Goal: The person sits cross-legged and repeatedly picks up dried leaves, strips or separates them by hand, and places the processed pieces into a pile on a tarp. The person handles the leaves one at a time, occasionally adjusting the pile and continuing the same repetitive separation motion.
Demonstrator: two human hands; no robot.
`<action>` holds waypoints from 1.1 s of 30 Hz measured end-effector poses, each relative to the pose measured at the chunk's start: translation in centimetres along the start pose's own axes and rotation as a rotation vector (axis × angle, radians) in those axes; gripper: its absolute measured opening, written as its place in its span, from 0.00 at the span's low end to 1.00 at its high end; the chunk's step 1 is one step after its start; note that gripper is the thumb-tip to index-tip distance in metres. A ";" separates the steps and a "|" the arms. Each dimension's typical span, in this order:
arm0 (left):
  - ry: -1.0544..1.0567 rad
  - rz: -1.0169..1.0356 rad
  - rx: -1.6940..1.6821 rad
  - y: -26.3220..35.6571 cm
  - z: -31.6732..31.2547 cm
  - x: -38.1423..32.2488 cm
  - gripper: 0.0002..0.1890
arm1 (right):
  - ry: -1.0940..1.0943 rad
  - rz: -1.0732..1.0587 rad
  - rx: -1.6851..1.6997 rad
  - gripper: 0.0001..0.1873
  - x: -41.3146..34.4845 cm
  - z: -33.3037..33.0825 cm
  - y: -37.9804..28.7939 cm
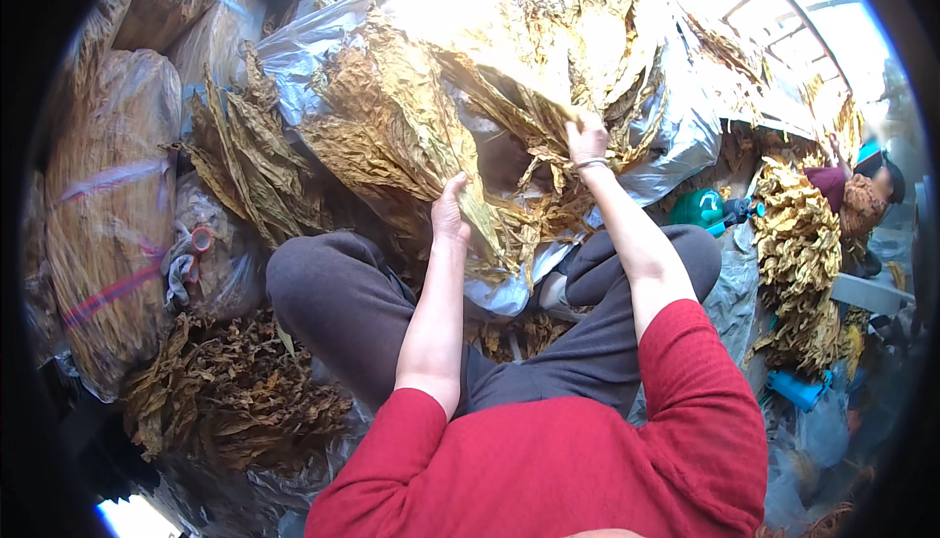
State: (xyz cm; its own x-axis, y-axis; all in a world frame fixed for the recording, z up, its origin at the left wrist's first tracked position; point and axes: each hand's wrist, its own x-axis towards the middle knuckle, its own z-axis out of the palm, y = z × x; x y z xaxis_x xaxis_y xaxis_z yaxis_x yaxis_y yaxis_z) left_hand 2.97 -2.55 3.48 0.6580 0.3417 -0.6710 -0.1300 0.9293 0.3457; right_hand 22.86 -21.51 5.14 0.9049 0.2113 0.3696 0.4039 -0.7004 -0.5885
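Observation:
Before my crossed legs, dried yellow-brown tobacco leaves lie over clear plastic sheeting (683, 123). My left hand (450, 215) is closed around the narrow stem ends of a fanned bunch of tobacco leaves (400, 108), its thumb pointing up along them. Farther out and to the right, my right hand (587, 140) grips a tobacco leaf (525, 101) that stretches up and to the left. More leaves (587, 31) spread beyond this hand, partly washed out by glare. Crumpled leaf pieces (518, 226) hang between my hands, above my lap. My fingertips are mostly hidden.
Plastic-wrapped leaf bales (110, 207) stand at the left, with a roll of tape (200, 239) nearby. Loose brown leaves (235, 398) lie by my left knee. At the right are a green bottle (698, 209), a leaf heap (797, 259) and another person (863, 196).

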 end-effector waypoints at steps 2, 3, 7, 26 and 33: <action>0.004 0.036 -0.025 0.2 -0.7 0.1 0.17 | 0.010 0.160 0.101 0.13 1.4 -0.9 -1.9; 0.010 0.034 -0.024 0.3 -0.8 0.1 0.17 | -0.074 0.336 0.245 0.13 2.0 -2.3 -3.1; 0.019 0.023 -0.007 0.3 -1.5 0.6 0.17 | -0.216 0.622 0.651 0.12 3.1 -2.2 -2.7; 0.011 -0.022 -0.041 0.7 -0.3 -0.3 0.16 | -0.360 0.331 -0.123 0.21 1.4 0.4 -5.9; -0.015 0.005 -0.040 1.2 -0.1 -0.7 0.16 | -0.314 0.284 -0.221 0.17 -0.1 3.2 -4.9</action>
State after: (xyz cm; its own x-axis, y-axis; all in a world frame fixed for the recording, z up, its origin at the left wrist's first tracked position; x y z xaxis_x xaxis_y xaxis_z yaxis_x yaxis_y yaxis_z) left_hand 2.28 -1.67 4.34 0.6686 0.3446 -0.6589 -0.1626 0.9324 0.3227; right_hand 21.21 -15.93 5.63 0.9858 0.1630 -0.0390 0.1277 -0.8812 -0.4552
